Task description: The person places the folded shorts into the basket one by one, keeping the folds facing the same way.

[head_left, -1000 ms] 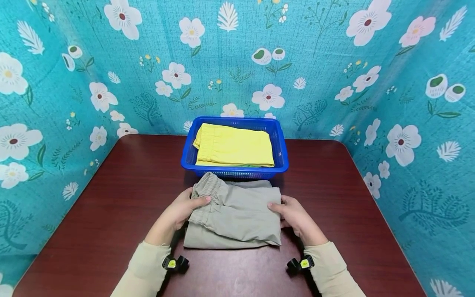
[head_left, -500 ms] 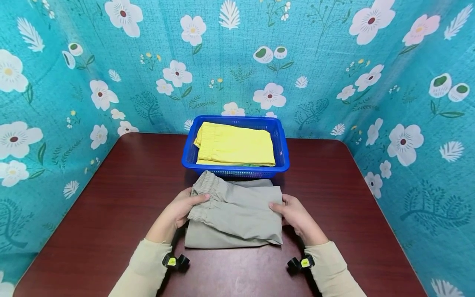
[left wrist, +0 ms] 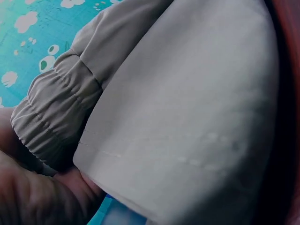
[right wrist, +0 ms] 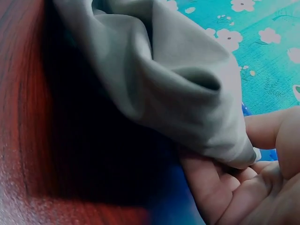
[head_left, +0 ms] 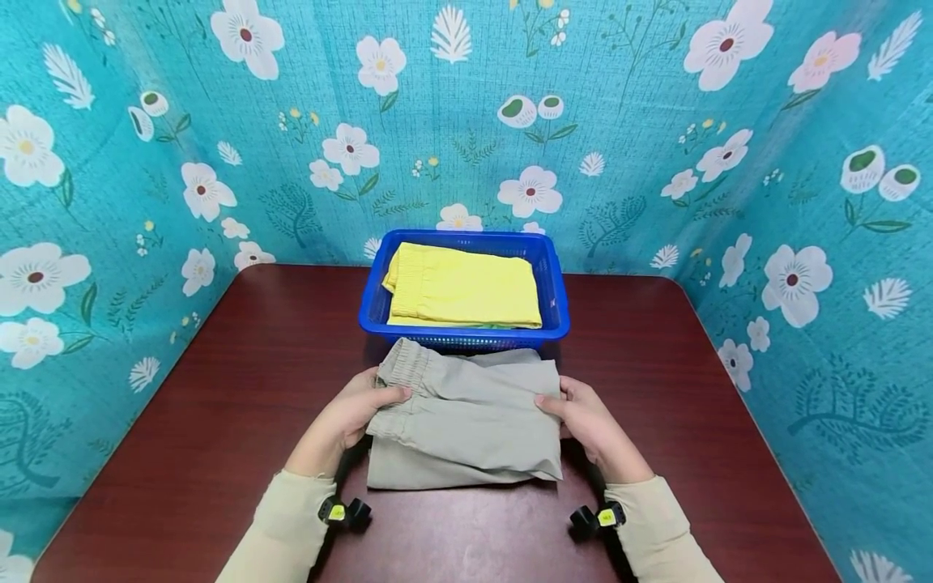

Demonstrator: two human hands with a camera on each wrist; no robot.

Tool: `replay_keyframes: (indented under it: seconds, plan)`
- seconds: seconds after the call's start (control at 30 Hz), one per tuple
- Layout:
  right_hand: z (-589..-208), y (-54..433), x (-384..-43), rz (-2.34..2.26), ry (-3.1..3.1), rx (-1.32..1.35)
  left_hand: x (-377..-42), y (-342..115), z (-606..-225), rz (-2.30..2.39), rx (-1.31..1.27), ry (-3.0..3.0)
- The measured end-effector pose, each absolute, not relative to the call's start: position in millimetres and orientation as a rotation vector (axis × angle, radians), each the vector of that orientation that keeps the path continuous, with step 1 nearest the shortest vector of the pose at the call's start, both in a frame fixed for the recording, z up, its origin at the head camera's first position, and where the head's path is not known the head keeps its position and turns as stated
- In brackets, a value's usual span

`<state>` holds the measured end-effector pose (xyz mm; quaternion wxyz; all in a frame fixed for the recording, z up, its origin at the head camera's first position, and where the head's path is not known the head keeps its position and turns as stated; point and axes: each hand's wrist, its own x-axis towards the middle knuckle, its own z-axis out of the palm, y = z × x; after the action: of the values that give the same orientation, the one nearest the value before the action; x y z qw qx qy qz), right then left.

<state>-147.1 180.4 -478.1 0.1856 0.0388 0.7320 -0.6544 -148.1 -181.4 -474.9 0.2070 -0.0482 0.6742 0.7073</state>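
A folded pair of grey elastic-waist pants [head_left: 474, 421] is held between both hands in front of the basket. My left hand [head_left: 353, 413] grips the gathered waistband end, thumb on top and the other fingers underneath. At the opposite end, my right hand [head_left: 590, 417] pinches the folded edge, its thumb over the cloth. In the left wrist view the gathered waistband [left wrist: 56, 108] and a stitched hem show beside the palm. The right wrist view has the cloth's folds [right wrist: 187, 93] running down into the fingers, with dark shadow beneath.
Behind the pants, a blue plastic basket [head_left: 369, 312] holds a folded yellow garment [head_left: 466, 287], with a bit of green under it. Both stand on a dark red-brown wooden table [head_left: 277, 340]. A teal flowered cloth [head_left: 452, 121] hangs around the back and sides.
The right hand has shifted slightly to the right with its end of the pants, and the cloth looks a little wider. The left hand keeps its grip almost unmoved.
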Motion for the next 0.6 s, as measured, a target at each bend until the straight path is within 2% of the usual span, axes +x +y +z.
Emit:
replay_keyframes:
  seconds: [0.6]
  plan:
    - [-468.3,185.1,-144.8,-1.896,2.066,0.103,-147.2,-183.5,-468.2,2.013,-0.116,1.824]
